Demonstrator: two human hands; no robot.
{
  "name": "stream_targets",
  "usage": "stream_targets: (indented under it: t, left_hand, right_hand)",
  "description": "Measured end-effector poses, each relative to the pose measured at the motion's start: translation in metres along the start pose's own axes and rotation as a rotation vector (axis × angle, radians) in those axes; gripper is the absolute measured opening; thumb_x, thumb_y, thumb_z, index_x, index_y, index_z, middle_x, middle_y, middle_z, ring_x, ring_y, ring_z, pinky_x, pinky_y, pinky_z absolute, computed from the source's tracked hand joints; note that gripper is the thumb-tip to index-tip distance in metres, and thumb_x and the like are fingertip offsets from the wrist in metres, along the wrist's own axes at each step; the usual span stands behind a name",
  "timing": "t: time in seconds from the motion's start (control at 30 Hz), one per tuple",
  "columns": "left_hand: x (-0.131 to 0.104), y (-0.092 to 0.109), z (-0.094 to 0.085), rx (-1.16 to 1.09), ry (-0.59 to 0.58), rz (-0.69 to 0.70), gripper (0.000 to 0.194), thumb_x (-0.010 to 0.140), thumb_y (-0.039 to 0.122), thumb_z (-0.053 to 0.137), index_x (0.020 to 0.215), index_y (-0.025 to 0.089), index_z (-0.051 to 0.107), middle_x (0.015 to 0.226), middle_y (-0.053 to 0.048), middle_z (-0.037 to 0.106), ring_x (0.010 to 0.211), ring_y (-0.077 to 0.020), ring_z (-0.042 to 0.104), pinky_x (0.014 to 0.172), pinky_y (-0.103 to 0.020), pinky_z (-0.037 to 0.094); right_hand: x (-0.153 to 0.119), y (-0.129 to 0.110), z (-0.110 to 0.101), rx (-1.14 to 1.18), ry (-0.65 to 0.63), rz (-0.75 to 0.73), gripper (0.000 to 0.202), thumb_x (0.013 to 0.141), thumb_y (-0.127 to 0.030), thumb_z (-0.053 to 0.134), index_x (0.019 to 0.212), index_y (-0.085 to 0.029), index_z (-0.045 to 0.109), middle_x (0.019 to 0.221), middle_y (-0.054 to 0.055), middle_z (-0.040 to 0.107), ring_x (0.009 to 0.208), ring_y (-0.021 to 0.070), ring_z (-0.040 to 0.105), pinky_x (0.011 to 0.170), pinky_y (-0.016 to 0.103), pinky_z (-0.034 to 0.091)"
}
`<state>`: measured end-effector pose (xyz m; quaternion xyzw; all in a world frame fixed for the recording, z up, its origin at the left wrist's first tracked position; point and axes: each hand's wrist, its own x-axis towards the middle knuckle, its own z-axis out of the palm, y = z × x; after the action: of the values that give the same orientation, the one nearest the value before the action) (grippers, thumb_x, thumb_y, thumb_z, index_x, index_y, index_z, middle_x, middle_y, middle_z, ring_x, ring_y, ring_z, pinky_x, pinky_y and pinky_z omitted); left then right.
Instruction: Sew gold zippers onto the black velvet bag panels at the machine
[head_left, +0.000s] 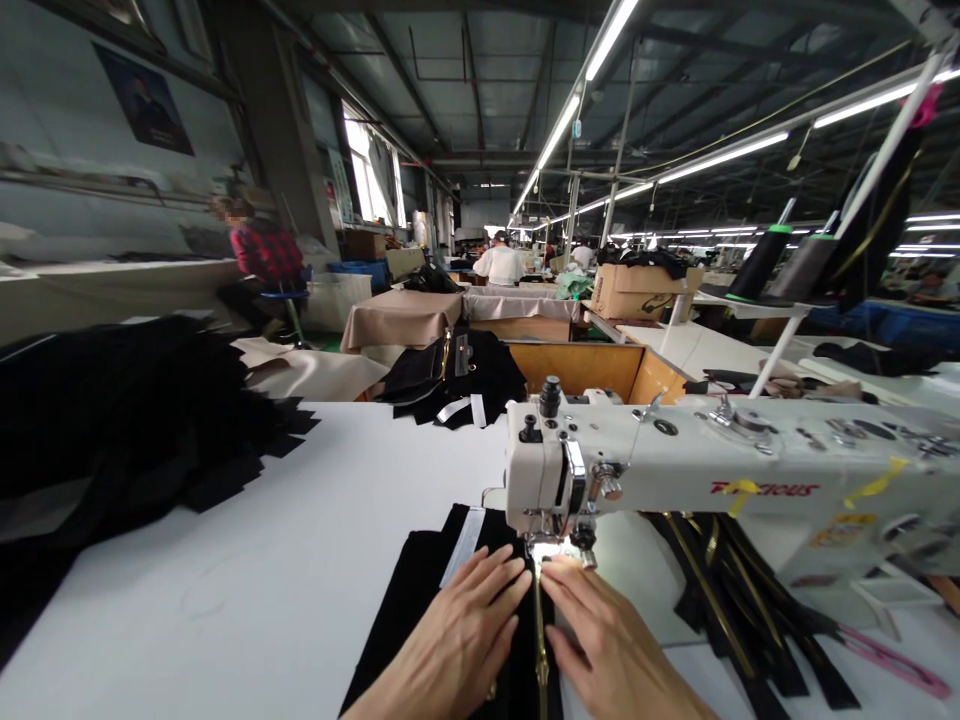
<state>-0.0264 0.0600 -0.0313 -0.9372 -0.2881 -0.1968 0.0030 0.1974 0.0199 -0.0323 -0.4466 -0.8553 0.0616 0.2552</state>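
Black fabric (405, 590) lies under the needle area of a white sewing machine (645, 470). Along its right side runs a zipper (541, 640) with gold teeth, its upper end at the lit presser foot. My left hand (469, 625) rests flat on the fabric left of the zipper, fingers stretched out. On the zipper's other side lies my right hand (600, 625), its fingertips by the presser foot and its thumb apart from them. A pale strip (463, 547) sits on the fabric beyond my left fingers.
A tall heap of black fabric pieces (127, 430) covers the table's left. Behind the machine lie more black pieces (480, 370). Gold-toothed zippers (720, 590) and pink-handled scissors (892, 660) are at right, below thread cones (761, 262). A person in red plaid (266, 250) sits far left.
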Motion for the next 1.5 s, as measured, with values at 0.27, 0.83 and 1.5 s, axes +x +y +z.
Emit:
stream_targets:
  t: [0.27,0.83,1.5]
  left_hand:
    - [0.004,-0.001,-0.005,-0.019,-0.040,0.016,0.049,0.099,0.014,0.047,0.146,0.023,0.042,0.141,-0.005,0.055,0.134,-0.0245,0.048,0.112,-0.047,0.042]
    - [0.006,-0.001,-0.007,-0.037,0.009,0.039,0.047,0.097,0.012,0.048,0.143,0.024,0.047,0.139,-0.005,0.058,0.133,-0.0249,0.049,0.110,-0.043,0.046]
    - [0.017,-0.010,0.001,-0.060,0.024,0.016,0.043,0.094,0.007,0.044,0.131,0.022,0.057,0.134,-0.008,0.059,0.128,-0.0255,0.053,0.107,-0.045,0.047]
  right_hand:
    - [-0.001,0.002,0.003,-0.041,-0.029,0.025,0.046,0.087,-0.007,0.046,0.133,-0.008,0.053,0.132,0.018,0.059,0.121,0.0317,0.057,0.104,0.051,0.051]
    - [0.001,-0.001,-0.002,-0.028,-0.037,0.023,0.043,0.090,-0.009,0.046,0.132,-0.010,0.054,0.133,0.017,0.059,0.124,0.0300,0.056,0.106,0.051,0.048]
    - [-0.002,0.001,-0.005,0.002,-0.096,0.125,0.052,0.097,-0.023,0.049,0.148,-0.017,0.039,0.149,0.011,0.046,0.138,0.0294,0.040,0.115,0.053,0.036]
